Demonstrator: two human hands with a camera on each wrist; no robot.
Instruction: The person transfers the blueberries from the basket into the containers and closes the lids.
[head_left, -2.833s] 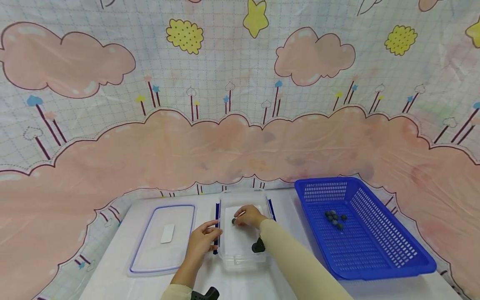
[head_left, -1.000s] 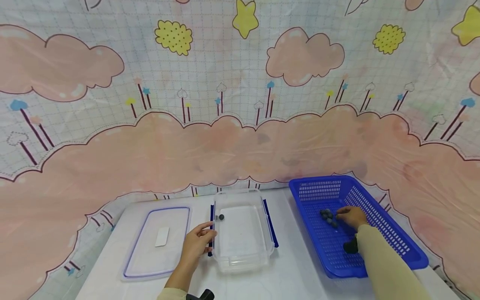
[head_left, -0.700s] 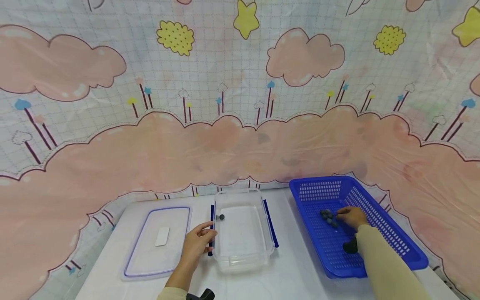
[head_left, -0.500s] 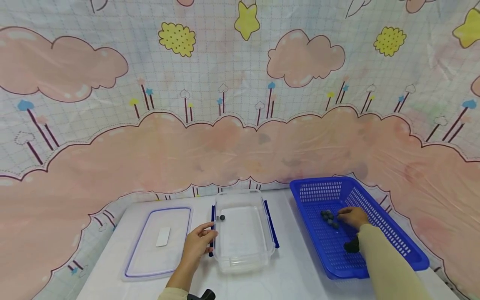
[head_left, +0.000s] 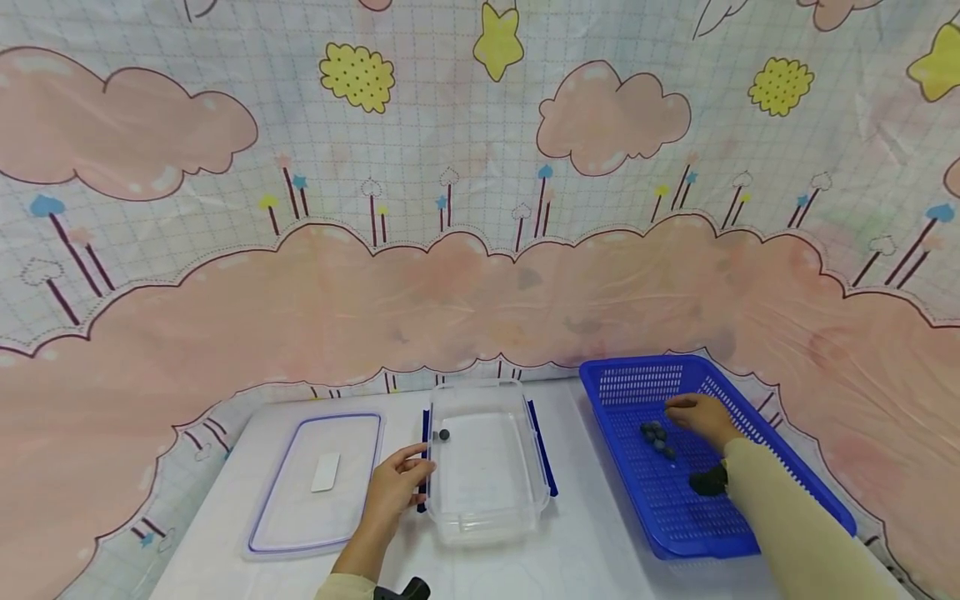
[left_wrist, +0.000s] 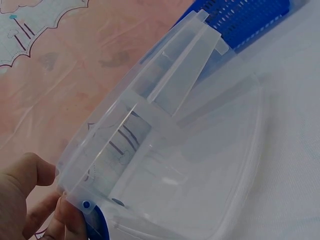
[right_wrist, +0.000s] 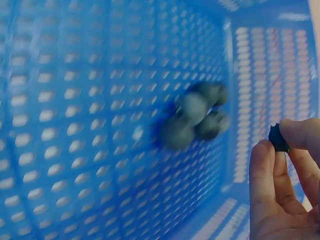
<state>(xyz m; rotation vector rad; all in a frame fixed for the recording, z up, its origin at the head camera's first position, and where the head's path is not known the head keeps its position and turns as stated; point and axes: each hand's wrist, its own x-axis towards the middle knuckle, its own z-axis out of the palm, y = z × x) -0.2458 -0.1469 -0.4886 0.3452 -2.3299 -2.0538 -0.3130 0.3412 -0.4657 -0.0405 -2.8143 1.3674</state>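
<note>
My right hand (head_left: pixel 703 417), over the blue basket (head_left: pixel 678 543), pinches a dark blueberry (right_wrist: pixel 278 138) between thumb and fingertips; its crown shows in the right wrist view. Below it, several more blueberries (head_left: pixel 656 437) lie clustered on the basket floor. At the middle of the table stands a clear plastic box (head_left: pixel 487 525) without its lid. One blueberry (head_left: pixel 444 435) is inside, near the left wall. My left hand (head_left: pixel 392 483) holds the box's left side, its fingers at the rim beside a blue latch (left_wrist: pixel 100 222).
A clear lid (head_left: pixel 300 521) with a blue seal lies flat left of the box, a white rectangle (head_left: pixel 326 472) at its middle. The white table (head_left: pixel 570 467) backs onto a patterned cloth (head_left: pixel 465 308). Another blue latch (head_left: pixel 542 446) hangs at the box's right side.
My right hand went from the box, where it had a blueberry, to the basket. Now it has risen off the basket floor with another blueberry. The left hand stays at the box.
</note>
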